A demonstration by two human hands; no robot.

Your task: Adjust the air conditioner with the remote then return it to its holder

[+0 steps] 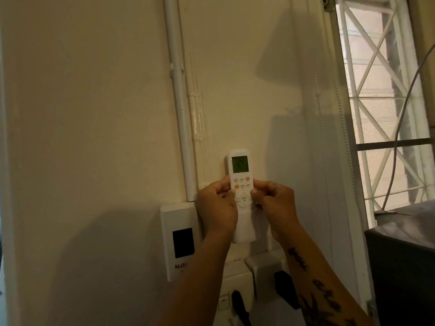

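A white remote with a lit green screen stands upright against the cream wall. Its lower end sits in a white wall holder. My left hand grips the remote's left edge, thumb near the orange button. My right hand grips its right edge, thumb beside the round menu pad. The air conditioner itself is out of view.
A white switch box with a black panel is mounted left of the holder. Wall sockets with black plugs sit below. A white conduit pipe runs up the wall. A barred window and a dark cabinet stand at right.
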